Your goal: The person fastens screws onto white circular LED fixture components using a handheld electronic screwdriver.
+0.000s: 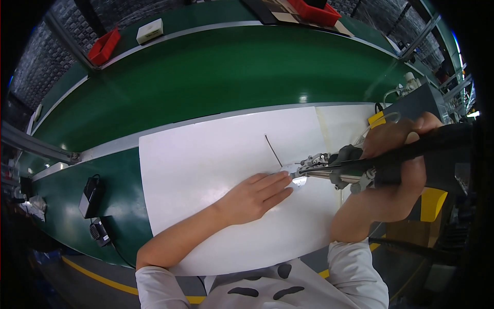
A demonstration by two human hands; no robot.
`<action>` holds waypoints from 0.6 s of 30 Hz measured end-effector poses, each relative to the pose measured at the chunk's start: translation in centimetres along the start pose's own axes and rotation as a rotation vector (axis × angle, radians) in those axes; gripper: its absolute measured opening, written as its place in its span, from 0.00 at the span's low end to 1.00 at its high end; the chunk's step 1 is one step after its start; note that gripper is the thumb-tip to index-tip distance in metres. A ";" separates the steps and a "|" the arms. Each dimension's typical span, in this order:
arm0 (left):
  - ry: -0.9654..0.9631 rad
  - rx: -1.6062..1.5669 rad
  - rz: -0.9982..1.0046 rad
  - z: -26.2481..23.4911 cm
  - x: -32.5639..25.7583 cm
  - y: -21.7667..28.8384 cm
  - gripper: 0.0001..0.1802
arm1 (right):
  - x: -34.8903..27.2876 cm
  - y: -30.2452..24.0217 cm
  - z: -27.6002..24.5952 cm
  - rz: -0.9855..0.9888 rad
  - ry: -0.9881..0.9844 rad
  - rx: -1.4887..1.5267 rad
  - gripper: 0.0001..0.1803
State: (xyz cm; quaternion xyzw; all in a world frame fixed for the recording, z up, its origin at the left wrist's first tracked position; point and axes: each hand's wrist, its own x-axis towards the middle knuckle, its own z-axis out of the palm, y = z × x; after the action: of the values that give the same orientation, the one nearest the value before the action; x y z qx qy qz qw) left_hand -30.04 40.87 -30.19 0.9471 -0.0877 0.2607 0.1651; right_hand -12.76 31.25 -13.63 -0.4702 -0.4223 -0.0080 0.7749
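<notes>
On the white sheet (206, 170), the left hand (254, 195) lies flat with fingers pinning a small shiny piece (298, 180), the right hand (396, 154) fully gripping a tool (339, 167) whose tip meets it, so joining looks underway, while a thin rod (272, 150) just beyond lies untouched.

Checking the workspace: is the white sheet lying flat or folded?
Flat: the white sheet lies spread on the green bench, left hand pressing it.

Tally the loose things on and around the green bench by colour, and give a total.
Red: 2, the left bin and the back bin
White: 2, the sheet and the small box
Black: 2, the adapter and the hand tool
Total: 6
</notes>
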 end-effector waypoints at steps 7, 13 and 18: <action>-0.001 0.012 -0.013 -0.1 0.1 0.1 0.20 | -0.2 -0.4 0.7 -0.016 -0.093 -0.040 0.18; 0.000 0.013 -0.019 -0.2 -0.1 0.0 0.19 | -0.2 -0.1 0.9 -0.023 -0.117 -0.019 0.19; 0.003 0.002 -0.025 -0.2 -0.1 0.0 0.20 | -0.6 -0.4 1.9 0.019 -0.065 -0.072 0.19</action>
State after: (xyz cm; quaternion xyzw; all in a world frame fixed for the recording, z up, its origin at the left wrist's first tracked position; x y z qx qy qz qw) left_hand -30.19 40.94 -30.08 0.9479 -0.0754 0.2602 0.1675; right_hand -14.53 32.25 -13.34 -0.5019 -0.4420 -0.0005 0.7434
